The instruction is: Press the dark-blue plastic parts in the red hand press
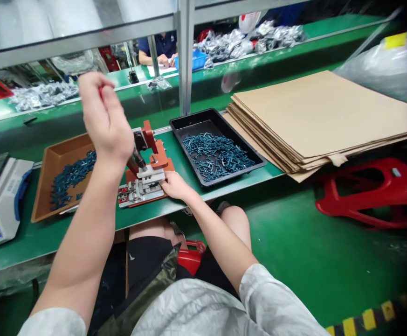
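A small orange hand press (149,170) with a metal jig sits on the green bench between two trays. My left hand (103,116) is raised above it, closed round the red grip of the press lever. Lower down, my right hand (174,185) rests at the right end of the metal jig, fingers curled against it; whether they hold a part is hidden. Several dark teal parts lie in the brown tray (54,161) to the left. More of these parts fill the black tray (247,142) to the right.
A weighing scale (0,198) stands at the left edge. Flat cardboard sheets (325,114) are stacked right of the black tray, with a red stool (371,189) tipped on the green floor below. Across the bench another person's hands (163,59) work beside a blue bin.
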{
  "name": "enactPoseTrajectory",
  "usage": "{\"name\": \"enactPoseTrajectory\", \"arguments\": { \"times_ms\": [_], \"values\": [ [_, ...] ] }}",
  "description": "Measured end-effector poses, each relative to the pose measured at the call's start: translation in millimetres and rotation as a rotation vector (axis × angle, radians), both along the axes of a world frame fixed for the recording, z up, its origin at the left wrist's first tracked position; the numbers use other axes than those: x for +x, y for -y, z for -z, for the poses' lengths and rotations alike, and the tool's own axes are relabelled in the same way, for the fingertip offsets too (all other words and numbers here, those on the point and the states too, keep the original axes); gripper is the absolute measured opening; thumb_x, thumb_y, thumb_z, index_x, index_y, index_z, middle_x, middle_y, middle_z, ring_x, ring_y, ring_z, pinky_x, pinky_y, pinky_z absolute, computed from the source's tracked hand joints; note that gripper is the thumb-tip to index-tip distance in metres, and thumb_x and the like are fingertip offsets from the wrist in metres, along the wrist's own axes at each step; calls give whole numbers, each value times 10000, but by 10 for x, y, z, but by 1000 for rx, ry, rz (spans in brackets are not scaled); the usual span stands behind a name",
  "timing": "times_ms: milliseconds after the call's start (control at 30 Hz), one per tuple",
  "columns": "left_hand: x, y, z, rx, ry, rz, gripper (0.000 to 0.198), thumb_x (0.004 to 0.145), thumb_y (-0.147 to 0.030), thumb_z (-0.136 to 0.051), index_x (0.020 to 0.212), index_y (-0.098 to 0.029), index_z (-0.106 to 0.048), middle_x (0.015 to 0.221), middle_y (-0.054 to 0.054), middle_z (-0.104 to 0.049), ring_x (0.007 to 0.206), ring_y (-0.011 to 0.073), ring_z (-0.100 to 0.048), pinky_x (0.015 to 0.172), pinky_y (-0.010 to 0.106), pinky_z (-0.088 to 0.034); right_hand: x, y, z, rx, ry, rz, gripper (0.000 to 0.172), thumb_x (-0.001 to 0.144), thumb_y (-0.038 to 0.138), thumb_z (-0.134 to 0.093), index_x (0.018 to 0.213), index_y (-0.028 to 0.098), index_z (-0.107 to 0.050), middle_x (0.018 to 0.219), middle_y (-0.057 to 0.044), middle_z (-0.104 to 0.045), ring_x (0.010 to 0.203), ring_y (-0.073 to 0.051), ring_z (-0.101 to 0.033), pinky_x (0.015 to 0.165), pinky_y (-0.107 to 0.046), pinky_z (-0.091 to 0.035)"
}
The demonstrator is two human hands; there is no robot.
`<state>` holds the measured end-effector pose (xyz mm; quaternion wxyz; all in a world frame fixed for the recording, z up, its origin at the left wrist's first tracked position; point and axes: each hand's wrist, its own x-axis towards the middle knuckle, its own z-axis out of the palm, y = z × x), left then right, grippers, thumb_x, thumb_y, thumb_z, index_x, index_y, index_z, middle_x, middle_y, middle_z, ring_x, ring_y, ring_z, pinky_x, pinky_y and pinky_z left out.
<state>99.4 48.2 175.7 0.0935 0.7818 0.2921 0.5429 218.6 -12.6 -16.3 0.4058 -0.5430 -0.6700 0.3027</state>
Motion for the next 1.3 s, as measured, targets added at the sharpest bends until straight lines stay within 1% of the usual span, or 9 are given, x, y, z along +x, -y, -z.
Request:
{"name": "enactPoseTrajectory", "arguments": {
  "times_ms": [100, 200, 333, 433, 567, 800, 967, 1133, 1300],
  "values": [
    [-7, -164, -159, -124, -42, -25, 544, 1070, -477, -125, 1297, -105, -450, 958, 33, -645, 836, 114, -667, 830, 303, -539, -11, 22, -3, 5, 20, 20, 198, 879, 105, -506, 881, 162, -697, 944, -79, -756, 926, -227, -695, 823, -275, -506],
    [-178, -44, 58, -66, -31, -28, 516, 1065, -493, -179, 1472, -217, -339, 1264, 66, -640, 1122, 163, -654, 999, 354, -509, -20, 34, 3, -4, 26, 18, 209, 886, 105, -504, 902, 167, -703, 970, -83, -748, 959, -234, -688, 848, -293, -505],
    [-662, 313, 874, 21, 44, -262, 537, 1008, -416, -441, 1494, -201, -361, 1410, 131, -548, 1321, 259, -533, 1145, 458, -408, -47, 57, 27, 41, 2, 22, 246, 894, 104, -510, 1014, 174, -713, 1077, -84, -714, 1046, -229, -659, 943, -333, -500],
    [-1025, 418, 1556, -175, -180, -339, 497, 908, -429, -580, 1314, -143, -560, 1284, 169, -630, 1240, 318, -576, 1100, 506, -438, -94, 95, 34, 128, -18, 23, 325, 874, 94, -530, 1131, 197, -699, 1222, -88, -646, 1177, -229, -599, 1058, -371, -458],
    [-1214, 360, 2054, -486, -234, -261, 389, 926, -455, -495, 1109, -164, -676, 1181, 150, -708, 1147, 303, -643, 1053, 477, -480, -177, 123, 54, 148, -16, 35, 394, 850, 143, -607, 1231, 221, -671, 1319, -92, -589, 1238, -245, -564, 1116, -406, -427],
    [-1203, 274, 2127, -744, 391, -210, 632, 961, -686, -266, 1057, -167, -613, 987, 144, -781, 995, 257, -723, 965, 445, -532, -308, 59, 145, 54, 3, 152, 379, 827, 172, -614, 1192, 249, -683, 1274, -65, -635, 1195, -243, -603, 1076, -404, -470],
    [-1251, 335, 2169, -724, 366, -188, 586, 931, -698, -394, 1066, -181, -633, 1178, 155, -729, 1155, 259, -670, 1054, 438, -487, -282, 9, 102, 46, -3, 109, 391, 802, 131, -556, 1148, 226, -712, 1297, -64, -642, 1232, -250, -591, 1111, -409, -445],
    [-1261, 325, 2168, -750, 318, -220, 548, 958, -656, -365, 1034, -192, -646, 1139, 138, -736, 1106, 261, -673, 1046, 453, -485, -238, -84, 0, 9, -16, -36, 424, 808, 71, -468, 1076, 244, -747, 1113, -26, -721, 1210, -232, -597, 1147, -403, -407],
    [-1245, 478, 2126, -768, 340, -264, 464, 963, -552, -468, 1222, -183, -580, 1288, 159, -666, 1215, 267, -624, 1100, 460, -448, -170, -25, -41, 69, 4, -13, 347, 832, 89, -473, 1025, 219, -731, 1062, -55, -696, 1187, -240, -578, 1101, -408, -440]
  ]
}}
